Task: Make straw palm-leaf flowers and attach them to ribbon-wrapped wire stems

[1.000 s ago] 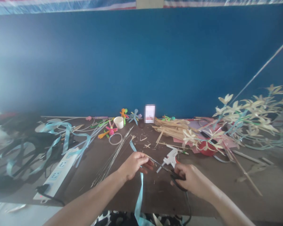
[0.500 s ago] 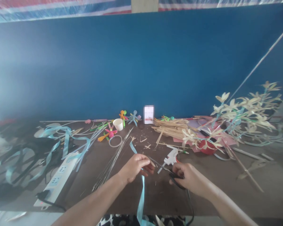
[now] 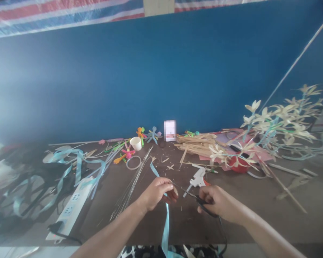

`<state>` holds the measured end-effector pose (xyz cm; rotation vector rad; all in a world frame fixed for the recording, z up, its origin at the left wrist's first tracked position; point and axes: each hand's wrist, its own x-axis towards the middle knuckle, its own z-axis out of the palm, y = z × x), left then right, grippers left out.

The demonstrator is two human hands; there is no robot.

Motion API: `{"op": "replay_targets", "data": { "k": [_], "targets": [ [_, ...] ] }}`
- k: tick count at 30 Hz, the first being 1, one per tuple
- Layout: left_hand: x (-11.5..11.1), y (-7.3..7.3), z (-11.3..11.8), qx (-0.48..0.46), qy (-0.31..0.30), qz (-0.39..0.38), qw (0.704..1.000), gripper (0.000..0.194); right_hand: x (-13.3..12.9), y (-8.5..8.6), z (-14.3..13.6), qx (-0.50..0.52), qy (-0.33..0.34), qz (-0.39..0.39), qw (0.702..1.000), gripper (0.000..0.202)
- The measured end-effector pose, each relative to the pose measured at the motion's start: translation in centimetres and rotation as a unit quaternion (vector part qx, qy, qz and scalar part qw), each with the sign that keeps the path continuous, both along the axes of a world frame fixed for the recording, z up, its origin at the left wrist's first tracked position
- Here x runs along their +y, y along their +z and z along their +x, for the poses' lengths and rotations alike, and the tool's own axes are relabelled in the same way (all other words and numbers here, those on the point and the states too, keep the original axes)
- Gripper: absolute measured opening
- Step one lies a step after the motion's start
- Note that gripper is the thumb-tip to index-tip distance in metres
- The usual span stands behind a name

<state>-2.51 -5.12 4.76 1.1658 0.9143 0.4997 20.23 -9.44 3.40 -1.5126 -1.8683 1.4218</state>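
Observation:
My right hand (image 3: 215,202) grips a pair of scissors (image 3: 201,205) by the black handles, blades pointing left toward my other hand. My left hand (image 3: 161,191) is closed in a pinch, thumb against fingers, close to the scissor tips. What it pinches is too small or hidden to make out. A light blue ribbon (image 3: 165,227) runs beneath the left hand and down over the table's front edge; whether the fingers touch it I cannot tell. Just beyond the scissors lies a white glue gun (image 3: 199,176).
Thin wires (image 3: 133,182) and a white power strip (image 3: 71,208) lie on the left, near tangled blue ribbon (image 3: 78,161). A paper cup (image 3: 135,143) stands at the back. Dried husks (image 3: 199,145) and pale handmade flowers (image 3: 274,122) are on the right.
The view has shifted slightly. The scissor blades have drawn a little away from my left fingertips. A tan sliver seen at those fingertips before no longer shows clearly.

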Motion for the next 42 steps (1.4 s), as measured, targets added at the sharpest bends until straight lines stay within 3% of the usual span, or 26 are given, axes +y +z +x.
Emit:
{"op": "replay_targets", "data": {
  "k": [7, 15, 26, 34, 42],
  "targets": [
    [0.0, -0.1, 0.0, -0.002, 0.005, -0.005, 1.0, 0.02, -0.1, -0.2, -0.2, 0.037, -0.009, -0.033, 0.999, 0.033],
    [0.1, 0.2, 0.6, 0.0, 0.088, 0.052, 0.995, 0.021, -0.4, -1.3, -0.6, 0.078, -0.064, -0.046, 0.994, 0.033],
    [0.3, -0.4, 0.9, 0.001, 0.101, 0.07, 0.992, 0.021, -0.6, -3.2, -1.2, 0.138, -0.089, -0.062, 0.984, 0.032],
    [0.4, -0.5, 0.7, -0.01, 0.1, 0.055, 0.993, 0.018, -0.4, -2.1, -1.2, 0.124, -0.075, -0.065, 0.987, 0.033],
    [0.8, 0.0, 0.1, 0.001, 0.04, 0.03, 0.999, 0.007, 0.3, -0.3, 0.2, 0.077, -0.014, -0.075, 0.994, 0.037]
  ]
}}
